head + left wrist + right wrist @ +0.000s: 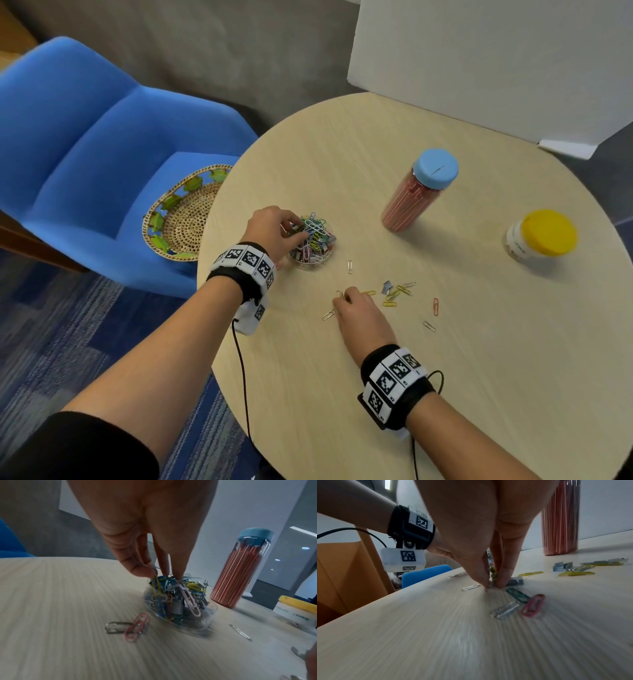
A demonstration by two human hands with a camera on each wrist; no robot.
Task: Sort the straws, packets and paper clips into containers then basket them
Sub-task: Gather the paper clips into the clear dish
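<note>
A clear round container point(312, 245) heaped with coloured paper clips point(178, 599) stands at the table's left. My left hand point(297, 233) reaches down into the heap, thumb and fingertips point(145, 570) pinching clips at its top. My right hand point(342, 297) is pressed to the table nearer me, thumb and finger pinching a yellowish clip point(493, 573). Several loose clips point(397, 291) lie to its right, and a pink one point(533, 605) and a green one point(518, 595) lie beside its fingers. A blue-lidded jar of red straws point(414, 202) and a yellow-lidded jar point(541, 236) stand closed.
A woven basket point(181, 216) sits on the blue chair point(85, 154) left of the round wooden table point(445, 394). A white board point(496, 61) stands at the table's far edge. Two clips point(130, 627) lie just left of the container. Cables hang from both wrist bands.
</note>
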